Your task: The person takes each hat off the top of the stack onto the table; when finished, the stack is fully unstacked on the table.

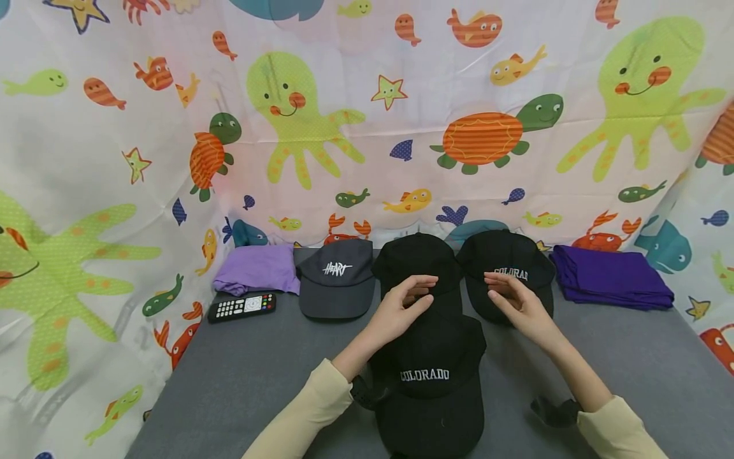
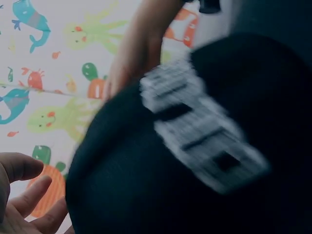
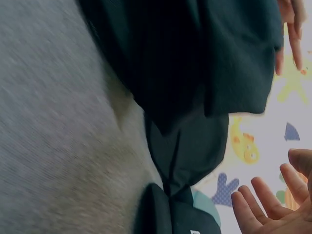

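Logging: nearest black COLORADO cap [image 1: 427, 395], centre, brim [image 1: 430, 424] near, long axis near-to-far; I have left hand [image 1: 395, 312] closer, right hand [image 1: 524, 312] farther right, both beyond its lettering [image 1: 425, 375], empty, apart, fingers loose.

3 readable texts, all white. Front black fabric baseball cap [image 1: 427, 395]: "COLORADO". Black fabric baseball cap at right [image 1: 500, 254]: "COLORAD" visible, partly covered. Dark grey fabric baseball cap [image 1: 336, 285]: "HEART", stylised. Oblong black plastic remote [image 1: 242, 307]: markings too small to read.
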`<state>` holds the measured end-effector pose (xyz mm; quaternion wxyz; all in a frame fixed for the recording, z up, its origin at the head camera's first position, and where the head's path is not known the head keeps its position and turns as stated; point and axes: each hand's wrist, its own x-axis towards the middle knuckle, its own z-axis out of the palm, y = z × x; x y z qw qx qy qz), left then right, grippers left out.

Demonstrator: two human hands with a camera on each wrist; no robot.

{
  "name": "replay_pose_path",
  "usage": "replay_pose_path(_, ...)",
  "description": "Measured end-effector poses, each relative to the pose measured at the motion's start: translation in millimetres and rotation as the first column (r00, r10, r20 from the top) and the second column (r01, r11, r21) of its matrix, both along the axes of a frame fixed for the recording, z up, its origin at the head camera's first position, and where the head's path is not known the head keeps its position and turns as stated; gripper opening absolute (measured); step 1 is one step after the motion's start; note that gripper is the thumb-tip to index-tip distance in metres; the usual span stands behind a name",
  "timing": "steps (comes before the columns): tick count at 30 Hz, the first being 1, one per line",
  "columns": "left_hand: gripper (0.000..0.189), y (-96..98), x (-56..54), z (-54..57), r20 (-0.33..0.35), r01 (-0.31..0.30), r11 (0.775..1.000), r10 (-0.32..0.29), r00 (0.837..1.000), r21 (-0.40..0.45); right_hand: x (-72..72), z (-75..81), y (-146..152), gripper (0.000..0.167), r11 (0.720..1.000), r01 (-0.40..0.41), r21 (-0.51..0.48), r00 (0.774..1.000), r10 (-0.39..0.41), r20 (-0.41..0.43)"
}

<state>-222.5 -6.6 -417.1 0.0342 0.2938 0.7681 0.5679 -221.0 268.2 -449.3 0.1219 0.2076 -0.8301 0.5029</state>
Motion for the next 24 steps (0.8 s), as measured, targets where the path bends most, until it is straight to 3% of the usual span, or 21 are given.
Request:
replay_pose_path(5,0.034,-21.1,8.7,-14.9,-0.06,-0.08,0.996,0.078,0.995,-0.03,12.4,-7.7,-8,0.038,0.998,0.009,0.066,1.0,-0.01,0.014)
replay_pose_path(9,0.038,-36.4,13.9,-29.1,-0.07,-0.142,0.988,0.138,0.988,-0.061,23.6,-13.0,-13,0.039,0.994,-0.031,0.105,0.999,0.028,0.034)
replay_pose_path(16,0.042,-59.6,22.2,-48.9,0.0,-0.243,0.964,0.244,0.97,-0.112,45.2,-14.1,-24,0.046,0.987,-0.079,0.138,0.994,0.067,0.091)
replay_pose_path(24,0.035,-72.9,34.6,-60.8,0.055,-0.259,0.96,0.265,0.963,-0.103,56.2,-24.9,-30,0.061,0.992,-0.1,0.071,0.986,0.09,0.138)
